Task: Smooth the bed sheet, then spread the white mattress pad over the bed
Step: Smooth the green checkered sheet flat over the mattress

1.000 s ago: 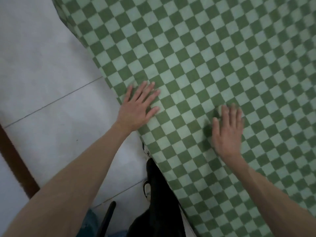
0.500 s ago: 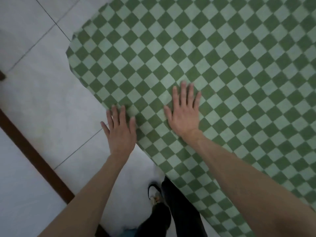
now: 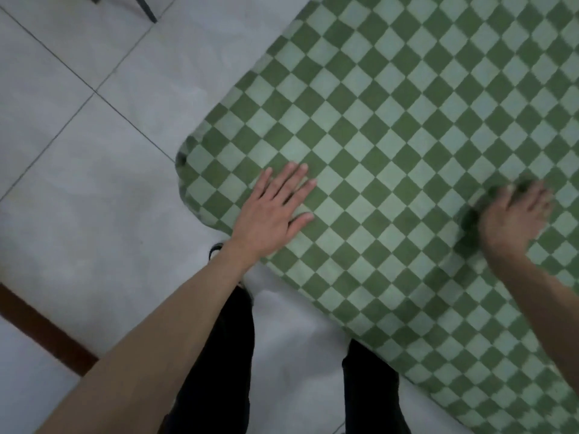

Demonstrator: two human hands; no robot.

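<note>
Evidently, smoothing was in hand: the left hand [image 3: 272,211] lay flat, fingers straight, on the bed sheet [image 3: 391,145] beneath them; the right hand [image 3: 513,223] was blurred, grip indeterminable. No mattress pad was visible; fetching it would follow.

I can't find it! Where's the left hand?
In the head view, the left hand lies flat on the green checked sheet, near its rounded corner beside the floor.

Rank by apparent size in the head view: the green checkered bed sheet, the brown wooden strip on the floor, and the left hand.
1. Green checkered bed sheet, filling most of the view.
2. Brown wooden strip and left hand: they look alike in extent; the hand is nearer the camera, so unranked.
</note>
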